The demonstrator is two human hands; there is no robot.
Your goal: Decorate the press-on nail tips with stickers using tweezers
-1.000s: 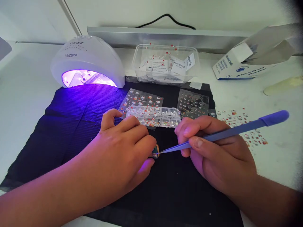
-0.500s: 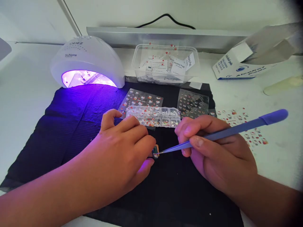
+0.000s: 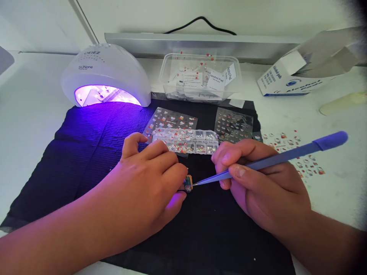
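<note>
Head view: clamps slim blue tweezers (image 3: 286, 156) between thumb and fingers of the right hand (image 3: 260, 187), with the pointed tips at the right edge of a small glossy teal piece (image 3: 188, 183) bordered in tan. Curls the left hand (image 3: 155, 177), apart from the right, around that piece's left side over a creased black sheet (image 3: 218, 236); cannot tell whether clamped on it. Shows, just beyond, a clear plastic two-row case (image 3: 201, 148) of tiny sparkling bits.

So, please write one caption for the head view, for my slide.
Left hand holds a small dark piece; right hand points blue tweezers at it, a lit white lamp beyond.
</note>
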